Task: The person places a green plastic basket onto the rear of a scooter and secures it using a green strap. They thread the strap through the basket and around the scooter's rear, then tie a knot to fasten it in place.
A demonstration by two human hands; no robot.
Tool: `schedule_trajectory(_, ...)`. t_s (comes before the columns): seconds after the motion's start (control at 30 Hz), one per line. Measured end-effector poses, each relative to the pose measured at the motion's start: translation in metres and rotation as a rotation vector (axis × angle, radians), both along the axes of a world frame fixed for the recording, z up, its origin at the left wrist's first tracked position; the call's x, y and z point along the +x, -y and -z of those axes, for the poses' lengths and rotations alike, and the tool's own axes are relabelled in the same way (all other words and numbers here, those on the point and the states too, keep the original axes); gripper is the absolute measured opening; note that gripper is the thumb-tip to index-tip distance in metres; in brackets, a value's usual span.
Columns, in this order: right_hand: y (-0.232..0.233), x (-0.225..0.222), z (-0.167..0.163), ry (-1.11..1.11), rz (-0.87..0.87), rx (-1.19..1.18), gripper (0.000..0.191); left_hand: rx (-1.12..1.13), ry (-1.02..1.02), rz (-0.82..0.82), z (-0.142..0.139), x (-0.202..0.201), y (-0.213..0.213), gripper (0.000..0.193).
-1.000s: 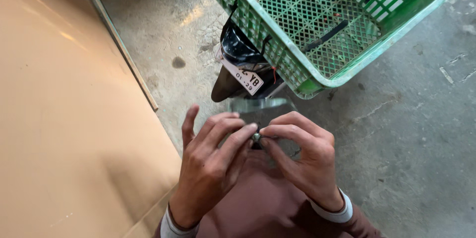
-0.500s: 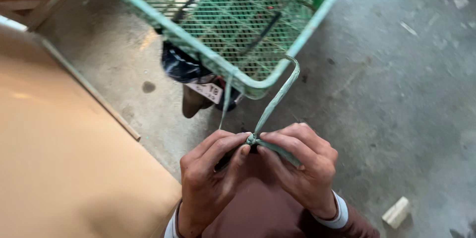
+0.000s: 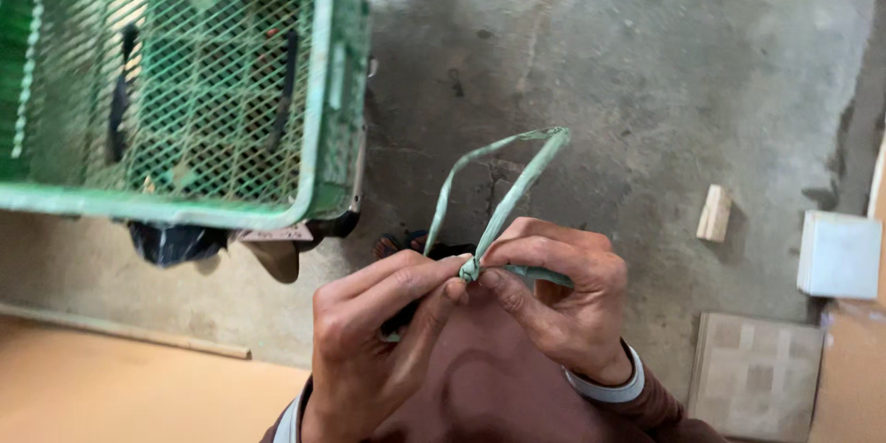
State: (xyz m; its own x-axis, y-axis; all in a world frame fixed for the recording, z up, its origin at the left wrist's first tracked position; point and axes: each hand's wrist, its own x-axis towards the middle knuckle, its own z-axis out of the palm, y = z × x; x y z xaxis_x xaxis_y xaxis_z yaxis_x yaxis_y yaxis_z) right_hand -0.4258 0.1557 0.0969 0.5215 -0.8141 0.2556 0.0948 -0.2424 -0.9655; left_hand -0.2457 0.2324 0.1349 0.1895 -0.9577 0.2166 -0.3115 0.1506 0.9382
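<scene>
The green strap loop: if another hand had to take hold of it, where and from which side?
Probably at the loop's bent top, pinched from the far side: it stands free over the concrete floor, while both hands crowd the twisted base.

We note two bare hands, the left hand [image 3: 369, 351] and the right hand [image 3: 563, 300], with no gloves, rings or watch on the parts that show. Nails are short. At each wrist we see a pale grey ribbed cuff [image 3: 604, 389], and over it a dark reddish-brown sleeve [image 3: 660, 406]. The same brown cloth covers the lap between the forearms. The left cuff shows only as a thin pale edge.
</scene>
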Motion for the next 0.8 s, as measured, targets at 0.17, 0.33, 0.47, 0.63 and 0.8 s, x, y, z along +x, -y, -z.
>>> schedule_trajectory(0.17,-0.003,-0.002,-0.001,0.051,0.113,0.043,0.011,-0.005,-0.022,0.079,0.001,0.0,0.021,0.02)
schedule_trajectory(0.33,-0.001,0.017,0.001,0.048,0.202,0.052,0.011,0.003,-0.003,0.14,0.006,0.021,0.04,0.023)
schedule_trajectory(0.47,0.004,0.042,0.01,0.021,0.304,0.034,0.01,-0.033,0.007,0.204,0.004,0.045,0.056,0.026)
schedule_trajectory(0.63,0.013,0.046,0.02,0.22,0.248,0.239,0.008,0.089,-0.175,0.492,-0.006,0.081,0.081,0.024)
schedule_trajectory(0.8,0.042,0.032,0.031,0.453,0.089,0.536,0.018,0.214,-0.328,0.336,-0.012,0.066,0.103,0.031)
